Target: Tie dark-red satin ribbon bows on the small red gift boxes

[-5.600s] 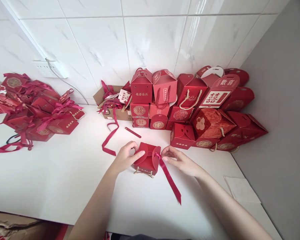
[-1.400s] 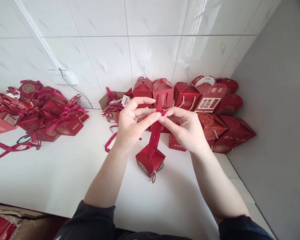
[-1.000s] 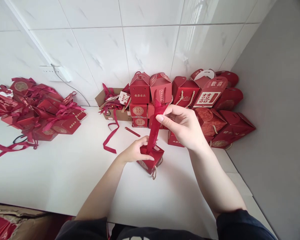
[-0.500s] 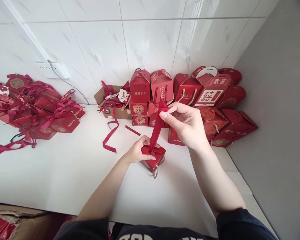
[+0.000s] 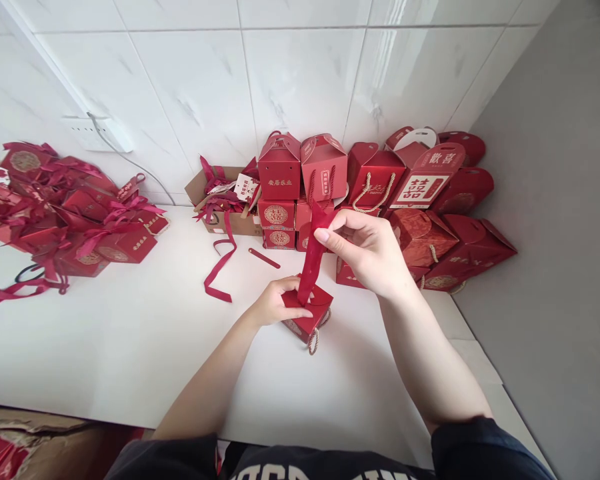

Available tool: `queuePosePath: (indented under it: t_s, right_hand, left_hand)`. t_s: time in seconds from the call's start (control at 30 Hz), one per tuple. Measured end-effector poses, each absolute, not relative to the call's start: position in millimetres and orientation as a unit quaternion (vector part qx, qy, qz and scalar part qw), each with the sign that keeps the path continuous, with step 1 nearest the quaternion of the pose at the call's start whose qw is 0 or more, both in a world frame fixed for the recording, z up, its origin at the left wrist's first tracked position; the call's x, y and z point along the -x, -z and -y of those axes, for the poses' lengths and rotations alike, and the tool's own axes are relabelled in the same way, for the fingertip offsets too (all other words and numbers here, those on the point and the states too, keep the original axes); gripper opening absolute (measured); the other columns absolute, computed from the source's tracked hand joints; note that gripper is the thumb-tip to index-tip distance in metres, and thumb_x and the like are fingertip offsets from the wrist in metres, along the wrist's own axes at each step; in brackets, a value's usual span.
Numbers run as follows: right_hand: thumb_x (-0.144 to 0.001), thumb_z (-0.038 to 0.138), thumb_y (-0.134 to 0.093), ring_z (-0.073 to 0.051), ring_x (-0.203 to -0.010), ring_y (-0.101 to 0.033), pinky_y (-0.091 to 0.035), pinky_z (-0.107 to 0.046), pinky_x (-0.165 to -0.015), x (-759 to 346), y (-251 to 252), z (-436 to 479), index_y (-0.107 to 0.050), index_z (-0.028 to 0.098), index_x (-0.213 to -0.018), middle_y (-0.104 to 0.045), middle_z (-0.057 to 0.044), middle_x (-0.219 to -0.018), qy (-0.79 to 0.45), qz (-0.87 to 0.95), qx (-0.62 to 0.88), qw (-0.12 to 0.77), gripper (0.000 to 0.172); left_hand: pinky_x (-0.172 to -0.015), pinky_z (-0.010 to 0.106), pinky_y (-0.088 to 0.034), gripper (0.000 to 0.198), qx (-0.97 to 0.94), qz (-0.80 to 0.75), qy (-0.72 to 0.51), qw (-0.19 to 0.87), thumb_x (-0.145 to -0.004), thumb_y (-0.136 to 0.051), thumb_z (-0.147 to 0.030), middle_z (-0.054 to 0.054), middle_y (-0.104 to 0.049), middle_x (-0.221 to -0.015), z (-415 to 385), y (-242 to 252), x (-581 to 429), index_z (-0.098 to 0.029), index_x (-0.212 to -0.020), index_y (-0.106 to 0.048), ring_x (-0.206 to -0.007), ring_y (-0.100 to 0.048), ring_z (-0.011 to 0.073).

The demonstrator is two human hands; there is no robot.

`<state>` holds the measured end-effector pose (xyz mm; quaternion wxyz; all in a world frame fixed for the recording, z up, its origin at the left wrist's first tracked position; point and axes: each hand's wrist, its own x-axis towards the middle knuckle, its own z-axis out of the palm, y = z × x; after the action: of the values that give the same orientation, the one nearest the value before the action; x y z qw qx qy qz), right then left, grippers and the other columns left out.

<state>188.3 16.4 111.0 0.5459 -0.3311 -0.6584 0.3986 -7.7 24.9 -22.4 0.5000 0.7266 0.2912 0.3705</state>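
Observation:
On the white table sits a small red gift box (image 5: 316,308) with a twisted gold cord handle (image 5: 313,341) hanging down its front. My left hand (image 5: 276,303) grips its top, thumb lying along the near side; the other fingers are partly hidden behind the ribbon. A wide, sheer red ribbon (image 5: 311,270) rises nearly upright from the top of the box. Its upper part is pinched between the thumb and fingers of my right hand (image 5: 367,247), well above the box. Whether the ribbon passes through the lid cannot be made out.
Stacked red gift boxes (image 5: 279,167) stand against the tiled wall, more at right. A cardboard box (image 5: 235,223) holds ribbons and tags; one loose ribbon (image 5: 225,267) trails out. A thin red strip (image 5: 264,258) lies nearby. Ribboned boxes (image 5: 130,245) are heaped at left.
My right hand has shifted very slightly, still pinching the ribbon, whose broad side now faces me more. My left hand stays on the box. The whole view has tilted a little.

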Motion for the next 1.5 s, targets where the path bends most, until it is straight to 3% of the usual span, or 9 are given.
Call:
queuePosePath:
  t_s: [0.4,0.73,1.1,1.37,1.5]
  right_hand:
    - [-0.083,0.034,-0.071,-0.011,-0.063,-0.052,-0.044,-0.025,-0.06,-194,-102,-20,-0.061,0.019,-0.071,-0.059,0.002,-0.069,-0.353,0.618,0.34,0.615,0.021]
    - [-0.08,0.04,-0.072,-0.012,-0.062,-0.053,-0.044,-0.026,-0.058,-194,-99,-17,-0.061,0.019,-0.072,-0.059,0.001,-0.068,-0.386,0.629,0.348,0.578,0.026]
    - [-0.081,0.033,-0.072,-0.012,-0.061,-0.049,-0.042,-0.026,-0.056,-200,-108,-11,-0.061,0.02,-0.068,-0.056,0.001,-0.067,-0.323,0.625,0.355,0.616,0.021]
    - [-0.081,0.034,-0.071,-0.012,-0.061,-0.052,-0.042,-0.027,-0.056,-190,-121,-3,-0.06,0.019,-0.067,-0.06,-0.001,-0.07,-0.274,0.655,0.377,0.595,0.024]
    - [-0.083,0.035,-0.069,-0.012,-0.06,-0.052,-0.041,-0.027,-0.055,-184,-122,-6,-0.06,0.019,-0.07,-0.062,-0.001,-0.072,-0.254,0.667,0.404,0.572,0.022]
  left_hand:
    - [-0.086,0.039,-0.052,0.038,-0.717,-0.303,-0.353,0.518,-0.066,-0.083,-0.028,0.01,-0.068,-0.102,-24,21,8,-0.016,-0.099,-0.066,-0.094,-0.065,0.0249]
    - [-0.091,0.042,-0.05,0.014,-0.754,-0.259,-0.363,0.483,-0.068,-0.082,-0.026,0.011,-0.068,-0.098,-27,21,8,-0.017,-0.075,-0.073,-0.098,-0.063,0.0255]
    - [-0.092,0.04,-0.051,0.03,-0.744,-0.256,-0.377,0.489,-0.066,-0.084,-0.026,0.011,-0.07,-0.099,-31,27,9,-0.017,-0.093,-0.074,-0.098,-0.065,0.0253]
    - [-0.093,0.039,-0.051,0.014,-0.75,-0.239,-0.382,0.485,-0.079,-0.073,-0.025,0.011,-0.074,-0.094,-35,30,4,-0.019,-0.091,-0.078,-0.097,-0.066,0.023]
    - [-0.091,0.039,-0.053,0.015,-0.742,-0.252,-0.385,0.487,-0.078,-0.075,-0.029,0.011,-0.074,-0.094,-34,33,1,-0.02,-0.089,-0.079,-0.097,-0.066,0.0239]
